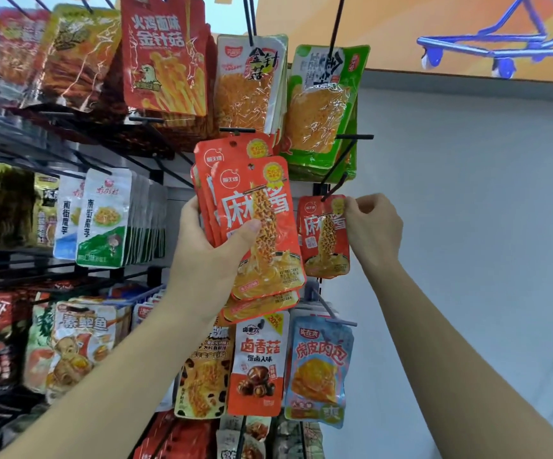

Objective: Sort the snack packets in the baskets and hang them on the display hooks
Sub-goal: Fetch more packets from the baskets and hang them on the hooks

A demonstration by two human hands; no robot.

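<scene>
A person is standing at the right edge of a display rack (172,193) crowded with hanging snack packets, both bare forearms reaching up into view. The left hand (209,250) is gripping a stack of orange packets (262,210) printed with noodles, the thumb lying across the front of the top packet and the fingers curling behind the stack. The stack is being held upright in front of the rack's right-hand columns, hiding part of the rows behind it.

Just to the right, the right hand (372,226) is pinching the upper right corner of a single orange packet (324,243) of the same design, its other fingers curling into the palm. That packet is hanging upright at the rack's right edge, its top edge meeting the end of a black hook (333,188); whether the hook is passing through the hole is not clear.

Green packets (324,107) are hanging directly above the single packet, and a blue packet (318,366) is hanging directly below it. A mushroom packet (258,362) is showing beneath the held stack. White-and-green packets (103,220) are filling a hook toward the rack's left side. A grey wall (467,226) is running alongside to the right.
</scene>
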